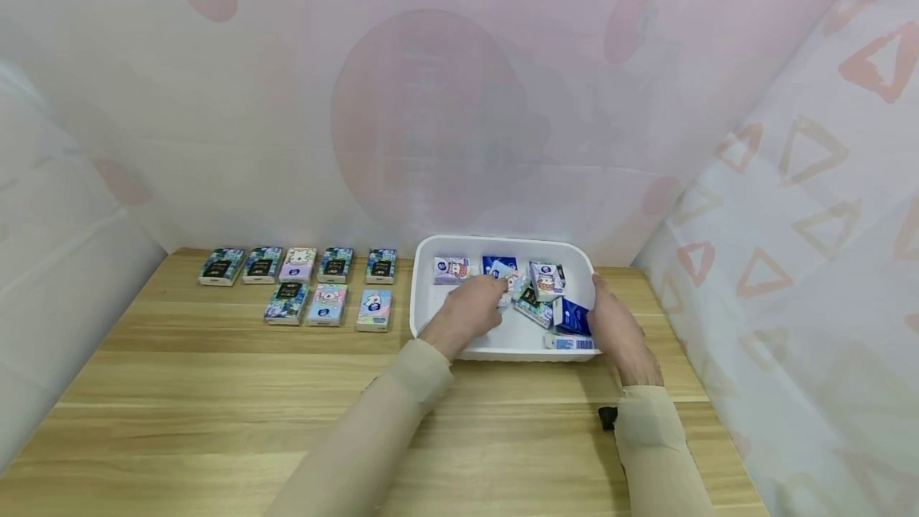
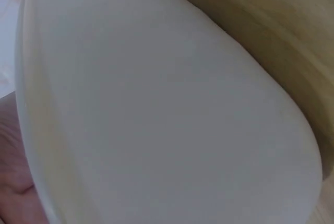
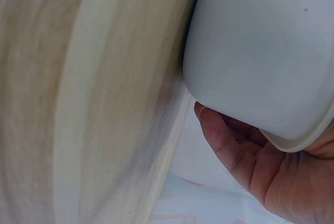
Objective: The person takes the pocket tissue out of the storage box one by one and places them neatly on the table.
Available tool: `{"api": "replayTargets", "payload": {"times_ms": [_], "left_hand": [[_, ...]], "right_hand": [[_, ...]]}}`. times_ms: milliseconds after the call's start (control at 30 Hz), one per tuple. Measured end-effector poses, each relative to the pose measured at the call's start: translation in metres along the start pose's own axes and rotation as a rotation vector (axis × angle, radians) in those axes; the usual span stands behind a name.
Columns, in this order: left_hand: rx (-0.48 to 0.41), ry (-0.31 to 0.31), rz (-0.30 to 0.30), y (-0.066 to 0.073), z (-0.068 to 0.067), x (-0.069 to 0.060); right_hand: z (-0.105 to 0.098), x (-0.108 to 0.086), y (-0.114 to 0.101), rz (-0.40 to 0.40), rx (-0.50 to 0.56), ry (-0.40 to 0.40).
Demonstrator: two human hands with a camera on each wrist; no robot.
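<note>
A white plastic bin stands on the wooden table with several small tissue packs inside. My left hand reaches over its front wall and pinches a pastel tissue pack; the fingertips are partly hidden. My right hand grips the bin's right end. In the right wrist view, the right hand's fingers curl against the outer wall below the rim. The left wrist view is mostly the bin's outer wall. Around the left hand lie a purple pack, a dark floral pack and a dark blue pack.
Left of the bin, several tissue packs lie flat in two rows, including a dark floral pack at the far left and a pastel pack nearest the bin. A small black object sits by the right sleeve. Patterned sheeting encloses the table.
</note>
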State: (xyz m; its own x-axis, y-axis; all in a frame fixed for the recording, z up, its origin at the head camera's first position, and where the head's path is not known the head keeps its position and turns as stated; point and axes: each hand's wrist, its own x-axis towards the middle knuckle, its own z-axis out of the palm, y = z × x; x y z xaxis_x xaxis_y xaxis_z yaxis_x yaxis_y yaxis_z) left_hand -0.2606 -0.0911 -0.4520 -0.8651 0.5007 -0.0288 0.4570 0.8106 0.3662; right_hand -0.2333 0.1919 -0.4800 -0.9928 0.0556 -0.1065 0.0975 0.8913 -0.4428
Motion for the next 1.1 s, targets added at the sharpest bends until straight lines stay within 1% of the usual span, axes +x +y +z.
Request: {"api": "replayTargets", "payload": {"times_ms": [133, 267, 467, 567, 767, 900, 1100], "left_hand": [[0.004, 0.027, 0.004, -0.005, -0.004, -0.004], [-0.004, 0.059, 0.003, -0.011, -0.011, -0.011], [-0.008, 0.092, -0.02, -0.021, -0.028, -0.026], [-0.016, 0.118, -0.035, -0.026, -0.037, -0.035], [-0.047, 0.155, -0.059, -0.038, -0.054, -0.052], [-0.047, 0.19, -0.054, -0.048, -0.063, -0.062], [-0.053, 0.261, -0.02, -0.067, -0.075, -0.078]], "right_hand": [[-0.001, 0.0, 0.0, -0.001, -0.004, -0.002], [-0.002, 0.0, 0.0, 0.0, -0.001, -0.003], [-0.002, 0.0, 0.001, -0.01, -0.007, 0.0], [0.0, 0.0, 0.002, -0.009, -0.001, 0.0], [0.001, 0.002, 0.004, -0.007, 0.011, -0.001], [0.002, 0.001, 0.004, -0.005, 0.018, -0.003], [0.003, 0.0, 0.002, 0.0, 0.019, 0.006]]}}
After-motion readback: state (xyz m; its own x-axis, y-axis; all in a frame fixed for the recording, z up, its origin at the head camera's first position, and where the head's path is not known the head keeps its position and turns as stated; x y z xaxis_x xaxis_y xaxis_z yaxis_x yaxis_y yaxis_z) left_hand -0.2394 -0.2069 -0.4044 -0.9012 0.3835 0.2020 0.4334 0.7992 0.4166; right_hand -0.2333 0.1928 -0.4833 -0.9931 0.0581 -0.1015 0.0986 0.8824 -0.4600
